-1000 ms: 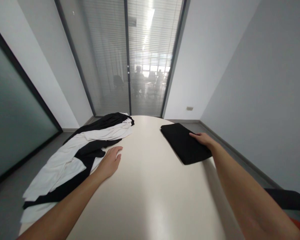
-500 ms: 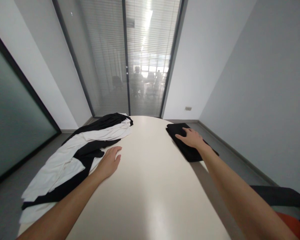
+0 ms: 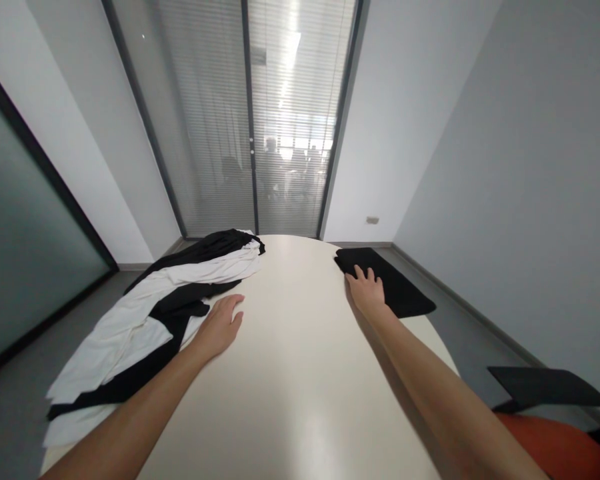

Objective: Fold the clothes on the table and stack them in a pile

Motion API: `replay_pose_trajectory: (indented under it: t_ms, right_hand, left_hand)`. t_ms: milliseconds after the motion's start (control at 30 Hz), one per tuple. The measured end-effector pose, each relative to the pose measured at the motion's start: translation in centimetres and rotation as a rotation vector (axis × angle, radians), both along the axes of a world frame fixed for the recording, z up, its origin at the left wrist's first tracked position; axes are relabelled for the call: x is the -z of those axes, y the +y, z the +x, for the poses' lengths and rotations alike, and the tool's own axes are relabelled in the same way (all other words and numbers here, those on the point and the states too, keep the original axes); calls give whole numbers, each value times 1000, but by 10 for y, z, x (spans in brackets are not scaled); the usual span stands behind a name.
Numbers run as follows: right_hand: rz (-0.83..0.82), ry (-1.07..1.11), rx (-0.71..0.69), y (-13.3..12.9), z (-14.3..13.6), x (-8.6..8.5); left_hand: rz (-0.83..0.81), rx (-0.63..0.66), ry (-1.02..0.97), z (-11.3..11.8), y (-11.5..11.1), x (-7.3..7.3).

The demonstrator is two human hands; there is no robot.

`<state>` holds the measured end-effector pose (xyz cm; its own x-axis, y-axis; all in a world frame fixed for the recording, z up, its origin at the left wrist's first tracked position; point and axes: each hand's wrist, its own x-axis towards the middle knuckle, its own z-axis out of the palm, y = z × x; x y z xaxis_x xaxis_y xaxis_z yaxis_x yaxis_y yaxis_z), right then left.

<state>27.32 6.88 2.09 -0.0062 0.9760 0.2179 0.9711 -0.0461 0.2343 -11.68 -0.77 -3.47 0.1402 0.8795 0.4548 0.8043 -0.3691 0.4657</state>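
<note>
On the right side of the table, a folded black cloth (image 3: 403,283), perhaps a garment, lies flat near the curved edge. My right hand (image 3: 367,290) is at its left edge, fingers spread, the fingertips over the cloth; nothing is gripped. My left hand (image 3: 220,327) rests on the tabletop with its thumb apart from the fingers, holding nothing. Beside it, along the left side, lies a loose heap of black and white garments, with a white garment (image 3: 135,313) and a black garment (image 3: 200,250) on top. My left forearm hides part of the heap.
The pale table (image 3: 290,360) has a rounded far end. Beyond it stands a glass partition (image 3: 295,133) with blinds. An orange chair seat (image 3: 555,443) with a black armrest (image 3: 550,387) is at lower right. Walls close in on the right.
My right hand has moved left and slightly nearer, from the top of the black cloth to its left edge. My left hand has stayed in place. The view has shifted slightly.
</note>
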Motion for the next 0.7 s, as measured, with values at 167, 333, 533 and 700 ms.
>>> replay_pose_trajectory:
  t_ms: [167,333,533,700]
  right_hand:
    - [-3,56,12,1,-4,2]
    - [87,59,3,-1,-17,7]
    - [140,82,-203,-10,-44,15]
    - [133,176,-269,-12,-41,15]
  left_hand:
    - [26,-14,54,4,-1,1]
    - [117,-117,214,11,-7,-25]
    - [188,-550,387,-29,-10,-60]
    - [95,-588,392,-59,-1,-49]
